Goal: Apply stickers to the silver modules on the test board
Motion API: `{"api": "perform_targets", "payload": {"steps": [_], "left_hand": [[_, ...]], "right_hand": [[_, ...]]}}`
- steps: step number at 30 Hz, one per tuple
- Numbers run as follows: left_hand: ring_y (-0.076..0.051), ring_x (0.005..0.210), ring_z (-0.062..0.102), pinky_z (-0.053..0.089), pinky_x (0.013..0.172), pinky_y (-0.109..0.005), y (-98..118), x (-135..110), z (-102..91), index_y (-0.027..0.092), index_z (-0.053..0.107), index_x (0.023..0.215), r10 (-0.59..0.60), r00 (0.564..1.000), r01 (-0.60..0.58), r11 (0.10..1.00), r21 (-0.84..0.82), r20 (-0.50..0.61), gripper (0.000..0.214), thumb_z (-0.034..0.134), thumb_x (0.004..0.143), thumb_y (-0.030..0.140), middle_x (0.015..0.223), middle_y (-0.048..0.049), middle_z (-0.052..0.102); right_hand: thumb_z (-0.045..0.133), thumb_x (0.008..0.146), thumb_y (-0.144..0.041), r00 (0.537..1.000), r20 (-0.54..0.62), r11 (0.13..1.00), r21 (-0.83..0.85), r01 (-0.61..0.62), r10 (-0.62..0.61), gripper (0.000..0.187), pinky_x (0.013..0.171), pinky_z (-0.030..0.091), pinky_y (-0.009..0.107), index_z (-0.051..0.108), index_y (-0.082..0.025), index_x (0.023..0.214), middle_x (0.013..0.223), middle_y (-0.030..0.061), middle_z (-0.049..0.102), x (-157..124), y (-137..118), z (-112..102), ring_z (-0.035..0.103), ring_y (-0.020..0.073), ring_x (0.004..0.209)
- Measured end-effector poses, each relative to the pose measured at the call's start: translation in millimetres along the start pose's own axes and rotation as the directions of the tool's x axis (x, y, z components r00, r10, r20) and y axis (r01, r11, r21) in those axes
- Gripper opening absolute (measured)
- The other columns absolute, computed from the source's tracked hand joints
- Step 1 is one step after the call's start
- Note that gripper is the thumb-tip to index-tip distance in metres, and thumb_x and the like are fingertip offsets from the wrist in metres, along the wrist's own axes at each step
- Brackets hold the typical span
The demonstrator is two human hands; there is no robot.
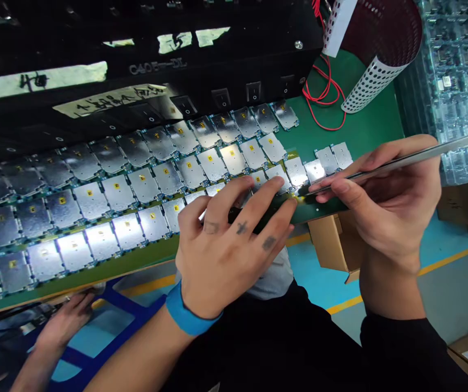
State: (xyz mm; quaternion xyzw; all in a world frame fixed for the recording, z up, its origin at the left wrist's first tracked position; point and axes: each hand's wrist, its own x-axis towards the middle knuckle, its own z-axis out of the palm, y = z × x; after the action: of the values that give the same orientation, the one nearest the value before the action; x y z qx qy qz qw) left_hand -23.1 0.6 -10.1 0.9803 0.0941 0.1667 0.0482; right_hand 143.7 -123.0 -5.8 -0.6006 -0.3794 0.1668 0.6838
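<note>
Rows of small circuit boards with silvery metal covers (136,185), many bearing a yellow sticker, lie across the green mat. My left hand (225,256), with a blue wristband, rests over the front rows. Its fingers are spread, the tips on or just above the boards near the right end. My right hand (397,201) is closed on a pair of metal tweezers (458,144). The tweezers' tip points left and down beside a board (296,171), close to my left fingertips. Whether the tip grips anything is too small to tell. My left palm hides some boards.
A black unit with rocker switches (222,99) stands along the back. Behind right are a red wire (328,98) and a perforated white sheet (370,84). Clear plastic trays (450,103) stack at right. Cardboard boxes (327,242) sit below. Another person's hand (68,318) shows lower left.
</note>
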Motion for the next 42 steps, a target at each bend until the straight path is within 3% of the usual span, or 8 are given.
{"api": "perform_targets", "payload": {"steps": [6,11,14,19,33,42], "left_hand": [[-0.029,0.123,0.062,0.045,0.086,-0.048,-1.0,0.3,0.9,0.032,0.061,0.127,0.029,0.998,-0.028,1.0,0.006,-0.05,0.034,0.065,0.094,0.031,0.139,0.0029,0.063],[-0.028,0.121,0.063,0.044,0.086,-0.043,0.4,0.7,6.2,0.028,0.061,0.126,0.019,0.995,-0.021,0.999,-0.025,-0.098,0.029,0.06,0.097,0.029,0.136,0.0025,0.065],[-0.027,0.12,0.063,0.042,0.088,-0.041,1.6,1.8,8.6,0.027,0.063,0.124,0.009,0.99,-0.014,0.999,-0.032,-0.139,0.027,0.06,0.097,0.029,0.135,0.0021,0.066],[-0.025,0.12,0.062,0.041,0.087,-0.04,1.4,3.6,4.0,0.029,0.065,0.123,0.031,0.994,-0.03,0.999,0.017,-0.101,0.028,0.064,0.096,0.032,0.134,0.0038,0.067],[-0.025,0.119,0.062,0.041,0.087,-0.04,0.8,4.0,3.5,0.03,0.065,0.122,0.026,0.995,-0.025,1.0,0.01,-0.094,0.026,0.064,0.096,0.032,0.134,0.0051,0.067],[-0.025,0.119,0.062,0.042,0.087,-0.04,1.2,4.0,2.9,0.03,0.065,0.123,0.03,0.995,-0.029,0.999,0.021,-0.09,0.028,0.065,0.095,0.032,0.135,0.0051,0.066]], "right_hand": [[0.078,0.083,-0.008,0.999,0.04,1.0,0.017,0.004,-0.005,0.033,0.06,0.064,0.018,0.05,-0.023,0.094,0.076,-0.0086,0.063,27.4,-4.9,7.9,0.071,0.0101,0.066],[0.077,0.086,-0.013,0.985,0.16,0.998,0.014,-0.061,0.058,0.034,0.057,0.063,0.018,0.045,-0.021,0.095,0.073,-0.0071,0.067,42.8,6.2,12.9,0.071,0.0118,0.062],[0.075,0.088,-0.015,0.985,0.122,0.992,-0.006,-0.126,0.126,0.032,0.058,0.063,0.018,0.045,-0.021,0.097,0.076,-0.0067,0.069,41.2,8.4,14.6,0.072,0.0112,0.064],[0.08,0.086,-0.023,0.982,0.102,0.987,-0.027,-0.155,0.157,0.035,0.058,0.064,0.02,0.046,-0.023,0.095,0.075,-0.0069,0.069,38.4,5.1,15.8,0.072,0.0123,0.064],[0.085,0.081,-0.036,0.976,0.11,0.982,-0.034,-0.184,0.187,0.044,0.058,0.063,0.025,0.045,-0.024,0.095,0.076,-0.0047,0.065,37.6,7.0,15.7,0.07,0.0144,0.064],[0.081,0.085,-0.034,0.985,0.108,0.991,-0.027,-0.133,0.135,0.038,0.064,0.063,0.025,0.046,-0.024,0.096,0.079,-0.0053,0.064,35.1,9.4,14.7,0.071,0.014,0.071]]}}
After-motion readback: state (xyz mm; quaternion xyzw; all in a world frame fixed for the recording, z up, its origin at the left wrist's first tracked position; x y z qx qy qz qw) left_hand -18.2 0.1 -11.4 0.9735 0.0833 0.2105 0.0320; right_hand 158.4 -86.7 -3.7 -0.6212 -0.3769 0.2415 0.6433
